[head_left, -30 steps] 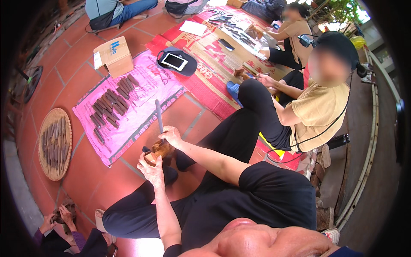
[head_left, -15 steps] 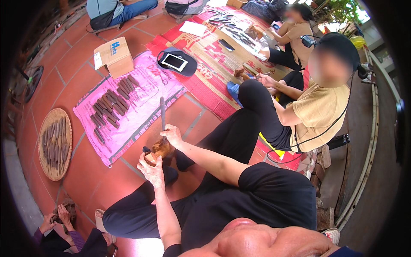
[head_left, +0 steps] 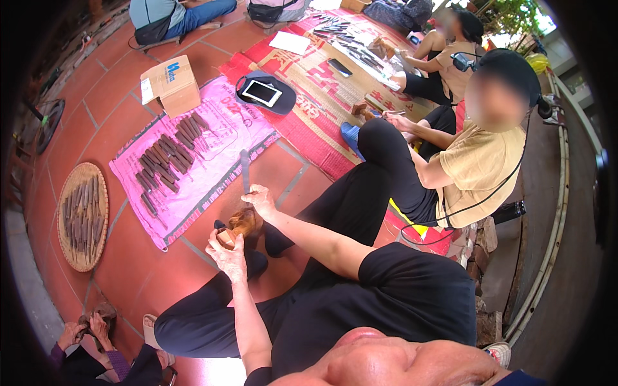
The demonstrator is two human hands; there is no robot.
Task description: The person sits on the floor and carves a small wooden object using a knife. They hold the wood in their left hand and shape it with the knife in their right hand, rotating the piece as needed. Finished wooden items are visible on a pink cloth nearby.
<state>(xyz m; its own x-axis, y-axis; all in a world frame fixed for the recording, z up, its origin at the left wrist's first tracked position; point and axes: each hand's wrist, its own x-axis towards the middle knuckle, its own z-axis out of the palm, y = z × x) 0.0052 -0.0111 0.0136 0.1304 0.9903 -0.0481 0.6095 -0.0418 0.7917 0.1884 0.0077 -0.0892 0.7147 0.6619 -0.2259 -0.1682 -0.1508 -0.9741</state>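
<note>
My left hand is closed around the lower end of a brown carved wooden piece, held low in front of my bent legs. The piece has a paler cut end near my fingers; its exact shape is too small to make out. Just beyond it, my right hand grips a long flat grey tool with a rounded end. The tool points away from me, toward the pink sheet. It looks like a file or a blade, but I cannot tell which. My right fingers are very close to the wood.
Brown sticks lie on a pink printed sheet, beside a cardboard box. More fill a round woven tray at left. A cap with a phone rests near a red mat. Co-workers sit at right, at back and lower left.
My right hand has shifted slightly away from me, and the grey tool has turned, showing a lighter face. My left hand and the wood stay put. A far co-worker at right has shifted.
</note>
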